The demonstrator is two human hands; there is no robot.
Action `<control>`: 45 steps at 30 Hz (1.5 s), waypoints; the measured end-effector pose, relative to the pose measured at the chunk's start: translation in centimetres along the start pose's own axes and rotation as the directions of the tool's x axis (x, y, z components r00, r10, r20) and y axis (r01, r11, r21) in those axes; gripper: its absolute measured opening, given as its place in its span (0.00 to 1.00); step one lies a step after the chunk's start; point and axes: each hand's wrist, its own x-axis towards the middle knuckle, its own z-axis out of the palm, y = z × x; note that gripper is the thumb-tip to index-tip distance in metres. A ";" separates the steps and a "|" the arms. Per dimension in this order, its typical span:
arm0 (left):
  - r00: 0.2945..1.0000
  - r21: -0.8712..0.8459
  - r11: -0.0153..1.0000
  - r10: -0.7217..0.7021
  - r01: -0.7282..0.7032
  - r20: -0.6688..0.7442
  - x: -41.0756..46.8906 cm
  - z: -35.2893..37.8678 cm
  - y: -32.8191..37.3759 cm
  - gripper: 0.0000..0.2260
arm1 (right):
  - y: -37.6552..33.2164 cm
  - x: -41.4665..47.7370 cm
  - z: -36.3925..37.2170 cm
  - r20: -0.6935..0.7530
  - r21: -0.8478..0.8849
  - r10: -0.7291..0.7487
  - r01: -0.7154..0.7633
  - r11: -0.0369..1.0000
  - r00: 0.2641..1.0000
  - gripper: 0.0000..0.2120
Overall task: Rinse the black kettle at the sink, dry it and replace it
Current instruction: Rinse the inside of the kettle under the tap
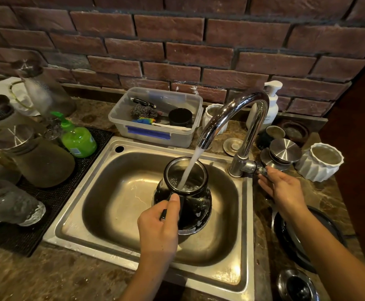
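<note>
Black kettle (185, 198), glossy, round-bellied and narrowing to an open mouth with no lid on, is held over the bowl of the brushed stainless-steel sink (73, 213), right under the curved chrome tap (238, 118). A white stream of water (191, 168) runs straight into the mouth and pools inside; droplets bead on the shiny black wall.

From the head camera, the left hand (158, 227) is closed around the kettle's black handle, thumb pressed on top. The right hand (282, 187) rests at the tap's small side lever, fingers (264, 181) loosely curled about it; whether they actually pinch it I cannot tell.

I'd say the rinse is in full swing and nothing beyond it is done: emptying, drying and putting the kettle back all remain. No drying cloth is plainly visible.

Round about: a clear plastic tub (157, 118) holding a wiry steel scourer, a green pump bottle of soap (78, 139), frosted glass jugs with metal lids (33, 157) on a black ribbed mat, and ridged white ceramic cups (320, 161) on mottled brown stone.
</note>
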 end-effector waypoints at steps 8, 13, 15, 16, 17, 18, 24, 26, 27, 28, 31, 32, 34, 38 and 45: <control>1.000 0.006 1.000 -0.003 0.003 -0.010 -0.1 0.1 -0.6 0.23 | 0.0 0.0 0.0 0.015 0.001 0.008 -0.008 1.000 1.000 0.18; 1.000 0.017 1.000 -0.010 0.010 -0.006 0.0 0.1 -0.9 0.23 | 0.0 0.0 -0.1 0.023 0.001 0.009 -0.009 1.000 1.000 0.18; 1.000 0.012 1.000 -0.024 0.024 -0.003 0.0 0.1 -1.0 0.22 | 0.1 0.1 -0.2 0.019 -0.001 0.016 -0.016 1.000 1.000 0.18; 1.000 0.011 1.000 -0.027 0.027 -0.005 0.0 0.1 -1.0 0.22 | 0.1 0.2 -0.2 0.018 -0.003 0.018 -0.018 1.000 1.000 0.18; 1.000 0.013 1.000 -0.024 0.024 -0.009 0.0 0.1 -0.9 0.22 | 0.2 0.3 -0.2 0.017 -0.005 0.020 -0.020 1.000 1.000 0.18; 1.000 0.017 1.000 -0.018 0.019 -0.014 0.0 0.2 -0.9 0.22 | 0.1 0.3 -0.3 0.019 -0.007 0.023 -0.023 1.000 1.000 0.18; 1.000 0.016 1.000 -0.007 0.007 -0.010 0.0 0.4 -0.8 0.24 | 0.2 0.2 -0.3 0.016 -0.033 0.005 -0.004 0.999 1.000 0.19; 1.000 0.015 1.000 -0.004 0.005 -0.019 -0.1 0.4 -1.0 0.26 | 0.3 0.2 -0.3 0.016 -0.044 -0.001 0.002 0.999 1.000 0.19; 1.000 0.015 1.000 -0.001 0.001 -0.023 -0.1 0.4 -1.1 0.27 | 0.3 0.2 -0.3 0.019 -0.046 -0.001 0.002 0.999 1.000 0.19; 1.000 0.016 1.000 -0.001 0.001 -0.022 -0.1 0.4 -1.2 0.27 | 0.3 0.1 -0.2 0.020 -0.047 -0.001 0.002 0.999 1.000 0.19; 1.000 0.016 1.000 -0.003 0.003 -0.013 0.0 0.3 -1.3 0.26 | 0.3 0.2 -0.2 0.017 -0.046 0.001 0.000 0.999 1.000 0.19; 1.000 0.016 1.000 0.001 -0.001 -0.013 -0.1 0.4 -1.2 0.26 | 0.3 0.1 -0.2 0.016 -0.042 0.002 -0.001 0.999 1.000 0.19; 1.000 0.015 1.000 0.005 -0.005 -0.014 -0.1 0.4 -1.1 0.24 | 0.3 0.0 -0.1 0.013 -0.033 0.005 -0.004 0.999 1.000 0.19; 1.000 0.011 1.000 -0.011 0.011 -0.013 -0.1 0.4 -0.9 0.23 | 0.1 -0.3 0.1 0.002 -0.030 0.005 -0.005 1.000 1.000 0.19; 1.000 -0.006 1.000 -0.012 0.012 -0.007 -0.1 0.3 -1.0 0.23 | -0.2 -0.7 0.3 -0.009 -0.021 0.018 -0.018 1.000 1.000 0.19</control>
